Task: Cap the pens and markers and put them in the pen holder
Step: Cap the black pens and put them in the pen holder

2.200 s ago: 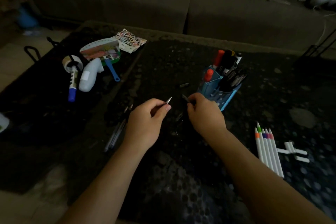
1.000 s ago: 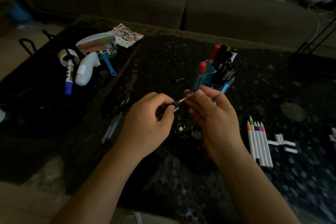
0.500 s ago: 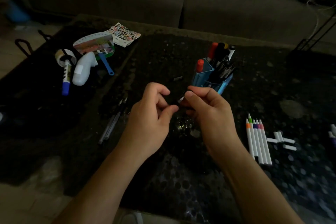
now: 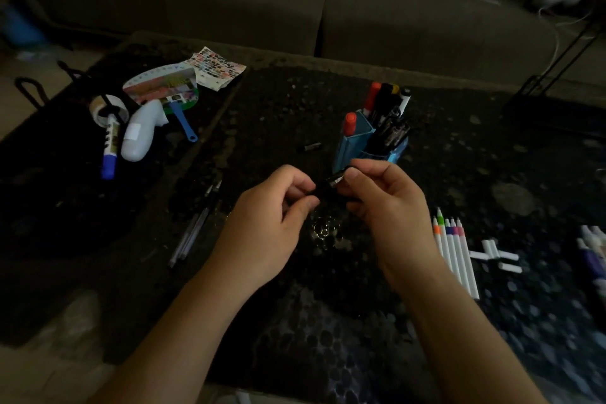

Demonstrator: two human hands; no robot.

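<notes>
- A roll of tape (image 4: 108, 108) is seen at the far left of the dark counter (image 4: 295, 102), with a blue-capped marker (image 4: 109, 147) lying just beside it, cap toward the near side.
- A white bottle-shaped object (image 4: 141, 134) is laid next to that marker, and a fan-shaped card with a blue handle (image 4: 164, 88) and a printed sheet (image 4: 216, 67) are placed farther back.
- Two thin clear pens (image 4: 193, 226) are laid side by side on the counter, left of the hands.
- The left hand (image 4: 265, 226) is held above the middle of the counter, its thumb and fingers pinched narrowly on the left end of a dark pen (image 4: 334, 182).
- The right end of the same pen is gripped by the right hand (image 4: 383, 203), the thumb and forefinger closed around it; whether the cap is fully seated cannot be told in the dim light.
- A small dark cap-like piece (image 4: 311, 146) is seen lying alone on the counter, beyond the hands.
- The blue pen holder (image 4: 357, 144) stands just beyond the right hand, filled with upright red, black and white-tipped markers.
- A row of white markers with coloured tips (image 4: 454, 256) is laid uncapped on the right, and loose white caps (image 4: 495, 256) are scattered just beside them.
- More markers (image 4: 593, 252) are partly visible at the right edge, blurred.
</notes>
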